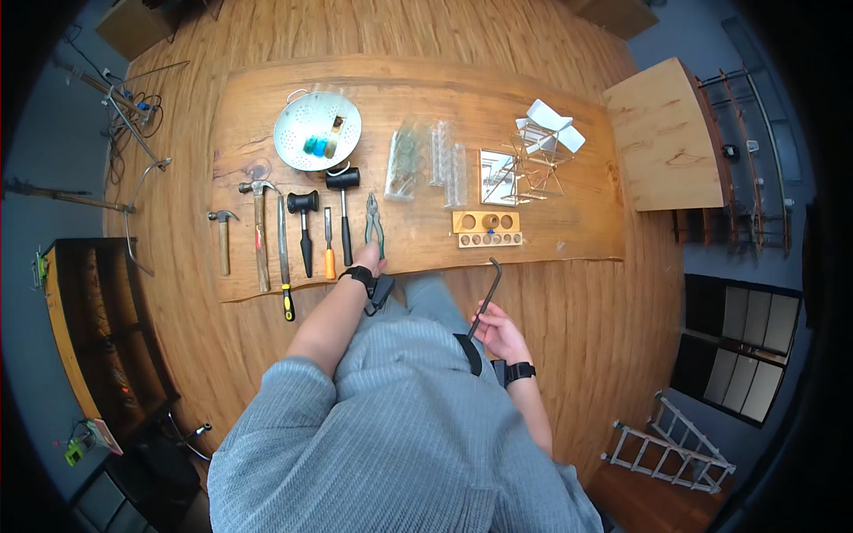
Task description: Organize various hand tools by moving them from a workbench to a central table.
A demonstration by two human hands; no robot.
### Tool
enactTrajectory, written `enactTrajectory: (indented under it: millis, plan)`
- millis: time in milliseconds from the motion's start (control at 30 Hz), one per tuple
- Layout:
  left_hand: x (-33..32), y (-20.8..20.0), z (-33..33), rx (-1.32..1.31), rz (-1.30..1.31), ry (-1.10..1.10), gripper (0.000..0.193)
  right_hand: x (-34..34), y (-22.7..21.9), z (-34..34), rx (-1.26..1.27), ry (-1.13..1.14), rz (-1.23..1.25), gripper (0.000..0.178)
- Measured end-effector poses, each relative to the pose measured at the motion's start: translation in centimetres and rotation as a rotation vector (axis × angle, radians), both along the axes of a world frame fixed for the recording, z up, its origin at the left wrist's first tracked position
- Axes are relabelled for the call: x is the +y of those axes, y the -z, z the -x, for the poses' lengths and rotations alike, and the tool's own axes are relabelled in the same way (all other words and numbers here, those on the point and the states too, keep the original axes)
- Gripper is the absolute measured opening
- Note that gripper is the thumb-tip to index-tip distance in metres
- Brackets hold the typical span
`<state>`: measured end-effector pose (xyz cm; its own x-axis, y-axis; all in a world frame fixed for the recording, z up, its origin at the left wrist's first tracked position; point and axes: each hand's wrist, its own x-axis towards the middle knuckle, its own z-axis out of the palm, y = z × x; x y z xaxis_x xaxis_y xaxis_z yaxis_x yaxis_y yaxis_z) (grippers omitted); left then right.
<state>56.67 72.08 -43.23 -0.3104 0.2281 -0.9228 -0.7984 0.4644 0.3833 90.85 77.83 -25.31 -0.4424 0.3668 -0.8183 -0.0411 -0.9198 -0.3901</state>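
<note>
At the table's near edge my left hand (370, 258) is closed on the lower end of the green-handled pliers (372, 222), whose jaws point away from me. To the left of the pliers lie a black mallet (344, 204), an orange-handled chisel (329, 244), a second black mallet (305, 218), a file (283, 244) with a yellow and black handle, and two claw hammers (260, 231). Beside my waist, off the table's edge, my right hand (500, 332) has its fingers around a dark metal bar (486, 298) with a bent upper end. The bar stands tilted, its lower end at a black strap.
On the wooden table (418, 84) a white colander (289, 120) holds small coloured things. Clear plastic pieces (440, 153), a wooden block with holes (487, 238) and a wire frame (533, 169) stand to its right. A ladder (671, 457) lies at the lower right.
</note>
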Motion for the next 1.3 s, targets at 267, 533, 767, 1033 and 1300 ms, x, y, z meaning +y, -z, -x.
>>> enactTrajectory:
  millis: [267,533,767,1033,1300]
  plan:
    - [0.3,-2.1,-0.5,0.018,-0.009,-0.038,0.034,0.2,0.5,0.1,0.026,-0.082,-0.014,0.035]
    - [-2.4,-2.0,0.2,-0.101,-0.156,0.069,0.038,2.7,1.1,4.7,-0.119,-0.435,-0.14,0.037]
    - [-3.5,-7.4,-0.4,-0.148,-0.095,0.19,0.039,5.1,5.7,10.1,-0.187,-0.58,-0.287,0.031]
    - [-9.2,-6.0,1.1,-0.356,-0.169,0.06,0.032,7.4,13.0,14.8,-0.315,-0.684,-0.429,0.027]
    - [-11.8,-5.6,1.2,-0.339,-0.19,-0.126,0.032,7.9,15.4,15.7,-0.389,-0.801,-0.458,0.039]
